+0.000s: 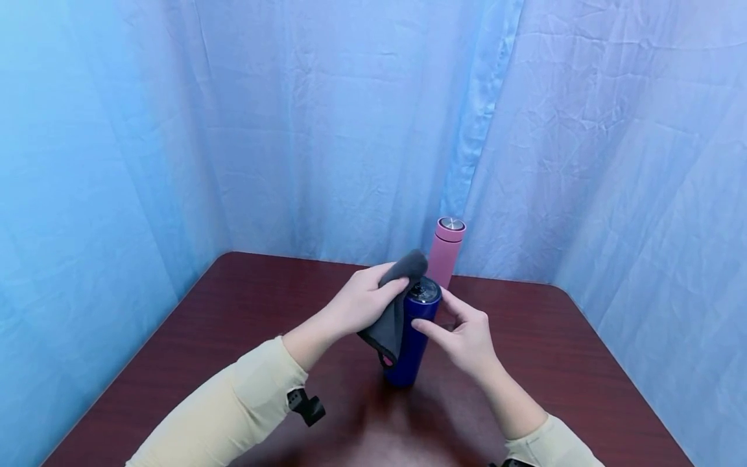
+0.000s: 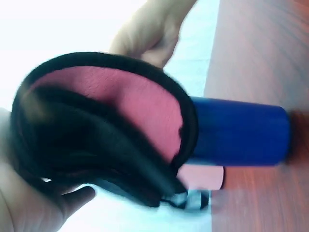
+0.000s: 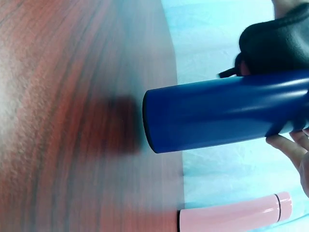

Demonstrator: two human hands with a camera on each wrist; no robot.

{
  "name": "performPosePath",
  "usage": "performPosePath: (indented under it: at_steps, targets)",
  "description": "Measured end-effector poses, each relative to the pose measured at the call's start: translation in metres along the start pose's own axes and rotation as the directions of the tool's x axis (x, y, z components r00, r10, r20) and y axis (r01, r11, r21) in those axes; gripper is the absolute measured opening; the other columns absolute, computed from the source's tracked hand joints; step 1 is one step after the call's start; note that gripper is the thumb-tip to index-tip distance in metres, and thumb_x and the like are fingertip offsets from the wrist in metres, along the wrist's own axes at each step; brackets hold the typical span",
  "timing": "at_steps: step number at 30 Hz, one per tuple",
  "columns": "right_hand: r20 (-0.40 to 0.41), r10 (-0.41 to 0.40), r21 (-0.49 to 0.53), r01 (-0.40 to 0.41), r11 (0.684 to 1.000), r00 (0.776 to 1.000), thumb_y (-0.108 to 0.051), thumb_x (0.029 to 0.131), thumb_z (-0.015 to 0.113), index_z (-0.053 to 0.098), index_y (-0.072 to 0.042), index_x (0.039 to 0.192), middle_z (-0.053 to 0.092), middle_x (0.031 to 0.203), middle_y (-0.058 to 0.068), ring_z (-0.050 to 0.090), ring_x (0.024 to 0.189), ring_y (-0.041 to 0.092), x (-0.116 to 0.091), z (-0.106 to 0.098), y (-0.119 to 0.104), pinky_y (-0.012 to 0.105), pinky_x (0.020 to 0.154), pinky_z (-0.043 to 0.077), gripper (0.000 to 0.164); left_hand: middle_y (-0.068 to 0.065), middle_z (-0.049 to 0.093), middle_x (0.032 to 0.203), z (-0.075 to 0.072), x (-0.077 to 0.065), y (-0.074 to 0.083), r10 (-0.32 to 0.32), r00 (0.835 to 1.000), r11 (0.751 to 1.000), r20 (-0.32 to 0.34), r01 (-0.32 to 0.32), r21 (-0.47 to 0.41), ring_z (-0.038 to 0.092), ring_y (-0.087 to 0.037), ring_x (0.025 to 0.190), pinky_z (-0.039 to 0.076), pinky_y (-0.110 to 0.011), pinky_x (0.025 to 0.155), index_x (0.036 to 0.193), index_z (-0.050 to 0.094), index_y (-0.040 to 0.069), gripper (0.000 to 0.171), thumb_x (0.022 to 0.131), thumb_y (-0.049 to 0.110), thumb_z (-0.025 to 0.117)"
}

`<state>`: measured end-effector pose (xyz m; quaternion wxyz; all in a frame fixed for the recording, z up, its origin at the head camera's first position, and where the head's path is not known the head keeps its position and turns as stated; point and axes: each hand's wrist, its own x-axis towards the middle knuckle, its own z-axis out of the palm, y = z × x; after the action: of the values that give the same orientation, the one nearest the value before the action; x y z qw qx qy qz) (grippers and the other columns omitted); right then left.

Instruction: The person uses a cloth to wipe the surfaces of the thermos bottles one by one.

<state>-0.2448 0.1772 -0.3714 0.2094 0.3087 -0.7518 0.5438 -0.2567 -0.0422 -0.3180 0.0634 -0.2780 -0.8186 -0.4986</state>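
My left hand (image 1: 364,299) grips a dark grey cloth (image 1: 388,329) with black edging and a small loop at its lower corner. Its pink reverse side shows in the left wrist view, where the cloth (image 2: 149,104) is folded over. The cloth hangs against the left side of a blue tumbler (image 1: 415,347), which has a clear and black lid (image 1: 425,292). Near the top of the tumbler, my right hand (image 1: 469,337) holds it between thumb and fingers. The tumbler (image 3: 222,113) is nearly upright; whether its base touches the table I cannot tell.
Behind the tumbler stands a pink bottle (image 1: 446,254) with a silver-topped cap. The dark red-brown table (image 1: 280,298) has rounded far corners. Pale blue curtains (image 1: 350,130) surround it at the back and both sides.
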Motion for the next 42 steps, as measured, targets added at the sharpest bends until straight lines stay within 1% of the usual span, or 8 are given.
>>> performPosePath:
  at_steps: [4,11,14,21,31,33,38,42]
  targets:
    - [-0.021,-0.027,-0.024,0.027,0.999,0.999,0.009,0.079,0.083,0.065,-0.002,0.135,0.073,0.116,0.016,0.063,0.058,0.01,0.002,-0.002,-0.002,0.023,0.047,0.051,0.06,0.001,0.056,0.147,0.005,-0.012,0.004,0.218,0.976,0.95,0.021,-0.217,0.226,0.05,-0.014,0.135,0.042,-0.037,0.11,0.147,0.056,0.014,0.045,0.103,0.024,0.059]
    - [-0.068,-0.21,-0.186,0.194,0.963,0.975,0.017,0.067,0.082,0.069,0.01,0.105,0.073,0.086,0.016,0.065,0.078,0.003,0.002,0.003,-0.012,0.017,0.068,0.054,0.04,-0.005,0.055,0.148,0.021,-0.01,0.019,0.477,0.854,0.667,0.209,-0.506,0.547,0.038,-0.025,0.146,0.02,-0.044,0.122,0.14,0.061,0.008,0.043,0.099,0.022,0.062]
    - [-0.057,-0.18,-0.131,0.171,0.977,0.982,0.017,0.07,0.082,0.071,0.008,0.108,0.074,0.092,0.016,0.068,0.081,0.007,0.003,0.005,-0.015,0.021,0.065,0.056,0.041,-0.004,0.057,0.146,0.019,-0.003,0.019,0.448,0.88,0.668,0.16,-0.448,0.594,0.043,-0.022,0.143,0.025,-0.043,0.12,0.139,0.062,0.01,0.043,0.1,0.027,0.059]
    - [-0.019,-0.046,0.007,0.046,0.999,0.999,0.011,0.08,0.081,0.06,0.001,0.139,0.07,0.121,0.02,0.072,0.094,0.01,0.004,0.001,-0.015,0.032,0.06,0.06,0.064,0.001,0.057,0.146,0.007,0.0,0.009,0.275,0.961,0.861,-0.029,-0.233,0.452,0.052,-0.015,0.135,0.044,-0.038,0.108,0.143,0.06,0.017,0.042,0.103,0.03,0.058]
    - [-0.093,-0.238,-0.174,0.219,0.96,0.967,0.015,0.068,0.082,0.07,0.005,0.099,0.071,0.078,0.007,0.063,0.073,0.002,0.002,0.005,0.01,0.02,0.063,0.054,0.035,-0.008,0.062,0.14,0.026,-0.004,0.017,0.572,0.804,0.582,0.163,-0.537,0.611,0.049,-0.027,0.138,0.03,-0.044,0.118,0.133,0.066,0.006,0.04,0.096,0.022,0.066]
    - [-0.095,-0.221,-0.175,0.202,0.963,0.971,0.011,0.07,0.084,0.072,0.0,0.099,0.072,0.081,0.004,0.065,0.075,0.003,0.001,0.007,0.018,0.02,0.064,0.054,0.034,-0.006,0.064,0.137,0.025,0.003,0.019,0.547,0.823,0.619,0.151,-0.519,0.589,0.051,-0.025,0.136,0.031,-0.042,0.118,0.131,0.067,0.007,0.039,0.096,0.023,0.064]
    - [-0.058,-0.084,-0.039,0.082,0.996,0.995,0.005,0.078,0.085,0.069,-0.006,0.131,0.074,0.115,0.01,0.072,0.1,0.016,0.001,0.004,0.011,0.031,0.066,0.06,0.056,0.002,0.06,0.143,0.008,0.015,0.016,0.313,0.947,0.842,0.07,-0.311,0.441,0.052,-0.015,0.134,0.04,-0.037,0.111,0.14,0.063,0.017,0.04,0.103,0.031,0.057]
    - [-0.067,-0.037,0.006,0.037,0.999,0.997,0.012,0.078,0.082,0.062,-0.001,0.138,0.072,0.117,0.019,0.072,0.102,0.016,0.005,-0.002,-0.006,0.033,0.064,0.06,0.064,0.001,0.052,0.151,0.003,0.008,0.009,0.292,0.956,0.84,0.038,-0.276,0.467,0.051,-0.016,0.135,0.044,-0.037,0.108,0.146,0.058,0.017,0.045,0.103,0.031,0.06]
